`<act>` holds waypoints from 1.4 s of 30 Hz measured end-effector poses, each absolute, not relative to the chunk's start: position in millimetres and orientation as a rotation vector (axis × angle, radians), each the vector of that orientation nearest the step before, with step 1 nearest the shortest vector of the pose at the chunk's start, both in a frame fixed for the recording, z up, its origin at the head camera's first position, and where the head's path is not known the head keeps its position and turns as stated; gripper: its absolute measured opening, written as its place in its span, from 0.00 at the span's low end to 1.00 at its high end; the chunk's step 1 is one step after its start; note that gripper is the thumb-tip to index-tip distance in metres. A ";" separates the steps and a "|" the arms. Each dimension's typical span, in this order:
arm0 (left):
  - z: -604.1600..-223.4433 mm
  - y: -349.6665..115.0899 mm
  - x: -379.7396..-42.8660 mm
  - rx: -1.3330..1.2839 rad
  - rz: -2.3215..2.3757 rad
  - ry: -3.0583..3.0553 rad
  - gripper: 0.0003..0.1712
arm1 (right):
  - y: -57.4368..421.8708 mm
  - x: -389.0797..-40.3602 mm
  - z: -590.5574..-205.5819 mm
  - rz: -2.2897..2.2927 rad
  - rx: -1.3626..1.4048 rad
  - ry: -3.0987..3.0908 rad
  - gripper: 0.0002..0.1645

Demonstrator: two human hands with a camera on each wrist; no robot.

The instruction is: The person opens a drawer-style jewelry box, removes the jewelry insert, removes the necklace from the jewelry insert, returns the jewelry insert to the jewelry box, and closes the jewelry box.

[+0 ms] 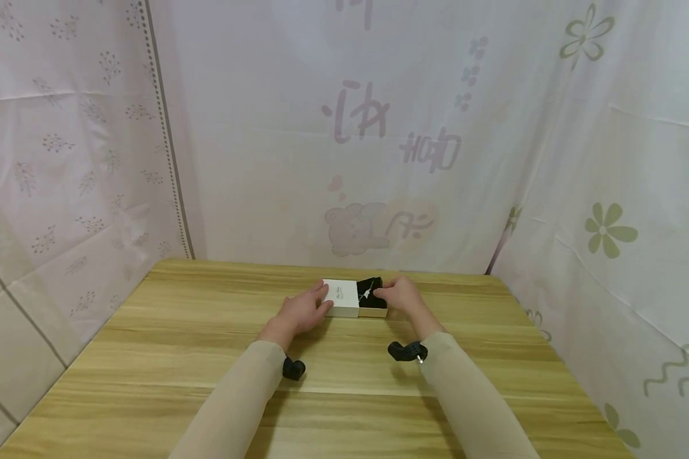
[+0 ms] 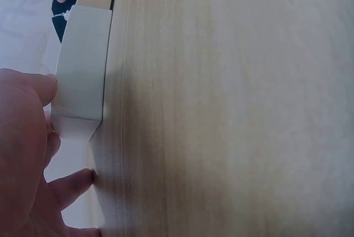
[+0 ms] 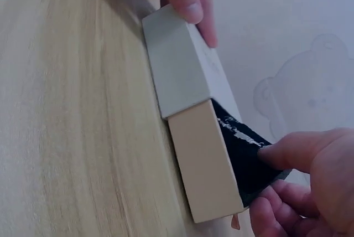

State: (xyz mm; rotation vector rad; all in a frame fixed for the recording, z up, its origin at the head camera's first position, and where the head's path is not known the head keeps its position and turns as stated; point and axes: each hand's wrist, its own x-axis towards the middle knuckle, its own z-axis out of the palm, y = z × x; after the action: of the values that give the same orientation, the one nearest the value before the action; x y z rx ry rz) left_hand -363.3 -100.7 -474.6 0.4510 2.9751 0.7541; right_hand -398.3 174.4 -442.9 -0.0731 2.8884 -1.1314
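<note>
A white sliding jewelry box (image 1: 341,297) with small print on its lid lies near the table's far edge. Its peach-coloured drawer (image 3: 204,165) is partly out on the right side. Inside is a black padded insert (image 3: 243,165), tilted up at its right end, with a silver chain necklace (image 1: 367,293) across it. My left hand (image 1: 305,310) grips the left end of the white sleeve, with thumb and forefinger on it and other fingertips touching the table. My right hand (image 1: 403,296) pinches the right end of the insert between thumb and fingers.
The wooden table (image 1: 207,370) spreads in front of and beside the box. A printed curtain (image 1: 264,159) hangs right behind the table's far edge, with more cloth at both sides. Black wrist bands (image 1: 407,351) sit at the sleeve cuffs.
</note>
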 end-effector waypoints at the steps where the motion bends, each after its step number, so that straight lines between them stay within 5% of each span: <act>1: -474.5 -100.6 -363.2 0.452 0.756 2.975 0.37 | 174.6 -397.8 -442.4 -1.129 -0.077 2.882 0.31; 42: -471.8 -100.2 -360.5 0.451 0.790 2.969 0.36 | 197.2 -382.5 -428.3 -1.932 -0.067 2.635 0.24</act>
State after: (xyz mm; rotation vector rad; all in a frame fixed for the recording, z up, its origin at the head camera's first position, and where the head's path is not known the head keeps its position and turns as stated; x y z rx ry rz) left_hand -360.5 -100.2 -471.8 0.4506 2.9687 0.7898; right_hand -382.5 197.2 -428.3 -0.0670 2.6355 -1.9320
